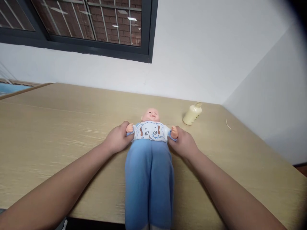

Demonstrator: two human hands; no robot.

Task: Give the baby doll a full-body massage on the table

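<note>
A baby doll [149,150] lies face up on the wooden table [59,127], head toward the wall, legs hanging over the near edge. It wears a white top with an elephant print and blue trousers. My left hand [118,138] grips the doll's arm on the left side, at the blue cuff. My right hand [182,142] grips the doll's other arm the same way. Both small doll hands poke out above my fingers.
A cream-coloured pump bottle [192,114] lies on its side on the table to the right of the doll's head, near the white wall. A dark-framed window [96,28] is above. The table's right edge meets a side wall.
</note>
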